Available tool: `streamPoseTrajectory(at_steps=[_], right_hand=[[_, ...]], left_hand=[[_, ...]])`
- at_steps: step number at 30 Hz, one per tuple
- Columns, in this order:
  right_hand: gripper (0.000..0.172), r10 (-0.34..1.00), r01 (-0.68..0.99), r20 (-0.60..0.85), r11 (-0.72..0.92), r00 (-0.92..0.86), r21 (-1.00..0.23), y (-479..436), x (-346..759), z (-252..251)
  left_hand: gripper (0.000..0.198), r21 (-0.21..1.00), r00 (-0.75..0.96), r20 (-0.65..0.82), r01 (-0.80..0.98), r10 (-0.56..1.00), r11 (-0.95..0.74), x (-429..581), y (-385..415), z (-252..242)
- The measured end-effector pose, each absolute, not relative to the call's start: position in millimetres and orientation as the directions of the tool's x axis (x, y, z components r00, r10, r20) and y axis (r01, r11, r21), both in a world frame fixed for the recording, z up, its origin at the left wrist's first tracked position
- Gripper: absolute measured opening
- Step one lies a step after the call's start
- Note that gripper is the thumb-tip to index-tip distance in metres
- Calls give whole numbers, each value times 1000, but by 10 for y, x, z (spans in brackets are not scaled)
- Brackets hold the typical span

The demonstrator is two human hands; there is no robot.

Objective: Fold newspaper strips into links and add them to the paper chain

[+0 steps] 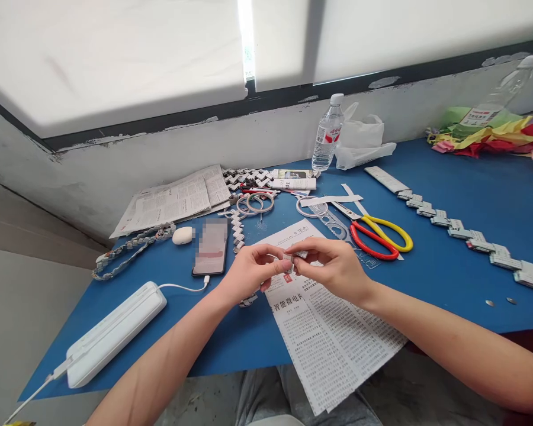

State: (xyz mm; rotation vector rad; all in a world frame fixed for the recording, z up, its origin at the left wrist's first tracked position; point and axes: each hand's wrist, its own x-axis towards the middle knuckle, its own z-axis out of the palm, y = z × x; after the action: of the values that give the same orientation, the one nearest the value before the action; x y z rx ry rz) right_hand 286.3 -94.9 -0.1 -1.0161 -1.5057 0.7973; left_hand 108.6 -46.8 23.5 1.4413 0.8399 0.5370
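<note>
My left hand (255, 269) and my right hand (333, 266) meet above a newspaper sheet (333, 331). Thumbs and fingers of both pinch a small folded paper piece (288, 264) between them. A zigzag chain of folded paper (238, 231) lies just behind my left hand, and a short bit of folded paper shows below it. To the right of the newspaper's top rest scissors (382, 236) with one red and one yellow handle. White paper strips (333, 200) cross near the blades, beside a clear plastic ruler (333, 225) and rolls of tape (262, 203).
A phone (211, 248) on a cable, a white earbud case (182, 235) and a white power strip (115, 334) lie left. Newspapers (169, 204) and a water bottle (327, 136) stand behind. A long paper chain (462, 231) runs along the right.
</note>
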Motion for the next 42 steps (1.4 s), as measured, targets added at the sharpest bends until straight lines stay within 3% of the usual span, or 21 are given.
streamPoseTrajectory(at_steps=[6,14,20,27,33,37,42], right_hand=[[11,923,142,382,383,-38,-913,-917,2885,2],[17,791,303,605,601,-90,-740,-827,2999,-15],[19,825,262,552,564,-124,-784,-814,3006,-9],[12,820,218,561,572,-114,-791,-773,3051,-42],[15,898,69,441,440,-5,-895,-779,3026,-15],[28,927,-21,373,373,-31,-928,-792,2988,-17],[26,953,-83,302,299,-26,-951,-804,2948,-62]], left_hand=[[29,986,615,-160,137,772,95,1090,-473,244],[29,967,610,-191,-16,769,254,1129,-509,247],[28,997,487,-50,-29,872,73,1135,-545,243],[35,893,708,-280,-55,648,446,1108,-505,220],[42,918,610,-233,-119,757,379,1126,-512,176],[40,940,556,-175,-152,812,306,1141,-522,181],[37,953,556,-129,-161,821,258,1161,-555,185]])
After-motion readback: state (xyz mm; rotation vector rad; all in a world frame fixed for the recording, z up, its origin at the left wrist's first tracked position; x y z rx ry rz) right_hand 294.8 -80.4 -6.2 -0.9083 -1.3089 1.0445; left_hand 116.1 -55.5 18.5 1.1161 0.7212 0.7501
